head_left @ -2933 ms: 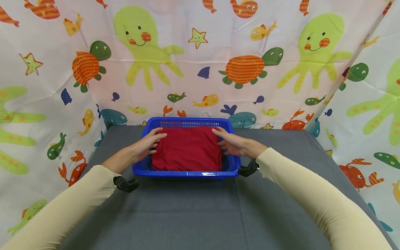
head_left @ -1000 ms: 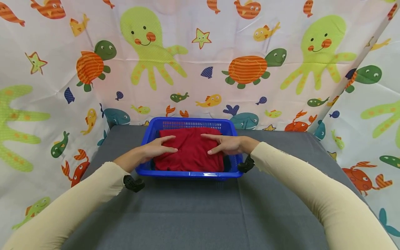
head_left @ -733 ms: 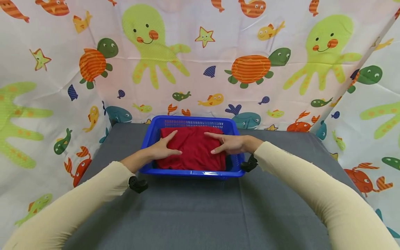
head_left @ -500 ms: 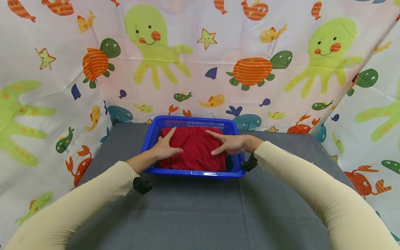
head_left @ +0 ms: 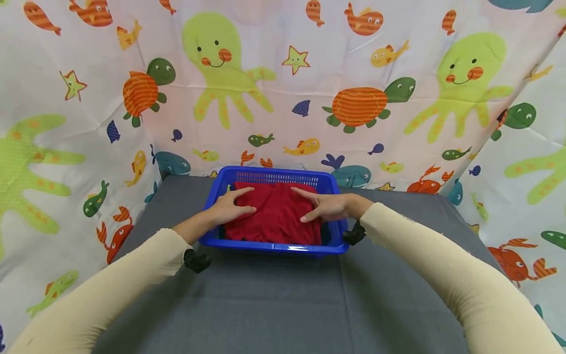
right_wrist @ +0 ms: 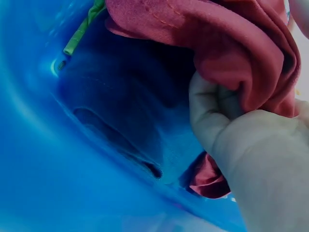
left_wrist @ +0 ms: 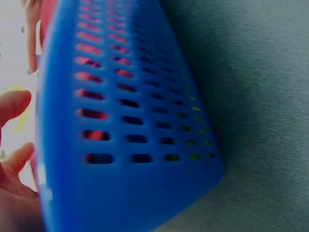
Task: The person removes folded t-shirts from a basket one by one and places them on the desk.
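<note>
A folded red garment (head_left: 283,214) with a stitched hem lies in the blue plastic basket (head_left: 274,247). My left hand (head_left: 225,209) rests at its left side, thumb and forefinger spread over the top; the other fingers are hidden. In the left wrist view those fingers stand apart beyond the basket's slotted wall (left_wrist: 116,193). On the opposite side, my right hand (head_left: 329,206) lays thumb and forefinger on the red garment. The right wrist view shows its other fingers (right_wrist: 207,108) curled beneath the garment's folds. Dark blue cloth (right_wrist: 130,101) with a seam lies underneath.
A green strip (right_wrist: 84,29) shows in a corner of the basket. The basket stands on a grey cloth-covered table (head_left: 265,300), near its back edge. Curtains (head_left: 283,113) printed with sea animals hang behind and at both sides.
Both hands have moved inward from the garment's sides to lie over its top. The left hand has shifted slightly, and a dark bit shows at the garment's back left corner. The view has drifted.
</note>
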A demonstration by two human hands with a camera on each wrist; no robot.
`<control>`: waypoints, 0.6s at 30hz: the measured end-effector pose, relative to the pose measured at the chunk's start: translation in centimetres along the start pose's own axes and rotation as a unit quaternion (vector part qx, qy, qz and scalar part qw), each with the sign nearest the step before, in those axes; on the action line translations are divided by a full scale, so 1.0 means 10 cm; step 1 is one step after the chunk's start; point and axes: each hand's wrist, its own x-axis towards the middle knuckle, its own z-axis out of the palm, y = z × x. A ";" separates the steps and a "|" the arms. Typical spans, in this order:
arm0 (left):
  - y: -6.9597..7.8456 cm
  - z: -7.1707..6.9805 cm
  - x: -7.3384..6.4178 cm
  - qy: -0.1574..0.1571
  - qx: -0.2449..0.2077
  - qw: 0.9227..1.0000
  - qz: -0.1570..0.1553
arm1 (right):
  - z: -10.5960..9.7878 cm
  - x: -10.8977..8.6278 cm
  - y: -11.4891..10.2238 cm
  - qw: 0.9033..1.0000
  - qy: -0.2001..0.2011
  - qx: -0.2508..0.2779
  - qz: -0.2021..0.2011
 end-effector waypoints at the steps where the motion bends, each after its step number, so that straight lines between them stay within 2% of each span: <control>1: -0.01 0.02 -0.02 0.004 0.031 0.999 0.014 | 0.00 0.01 0.00 1.000 0.000 -0.001 0.001; 3: 0.00 0.06 -0.06 0.005 0.092 0.995 0.036 | 0.01 0.02 0.00 1.000 0.001 -0.003 0.001; 6: 0.01 0.14 -0.13 0.001 0.159 0.986 0.048 | 0.03 0.02 0.02 1.000 0.010 -0.004 0.004; 10: 0.03 0.18 -0.20 0.006 0.203 0.977 0.068 | 0.05 0.00 0.02 1.000 0.014 -0.004 0.000; 12: 0.03 0.18 -0.22 0.010 0.205 0.975 0.086 | 0.06 0.00 0.03 1.000 0.014 -0.006 0.000; 14: 0.01 0.18 -0.22 0.002 0.187 0.977 0.101 | 0.08 0.01 0.03 1.000 0.015 -0.008 0.002; 16: -0.02 0.15 -0.20 -0.019 0.158 0.982 0.105 | 0.10 0.02 0.04 1.000 0.018 -0.012 0.006; 18: -0.04 0.11 -0.16 -0.050 0.121 0.987 0.095 | 0.12 0.03 0.04 0.999 0.023 -0.024 0.011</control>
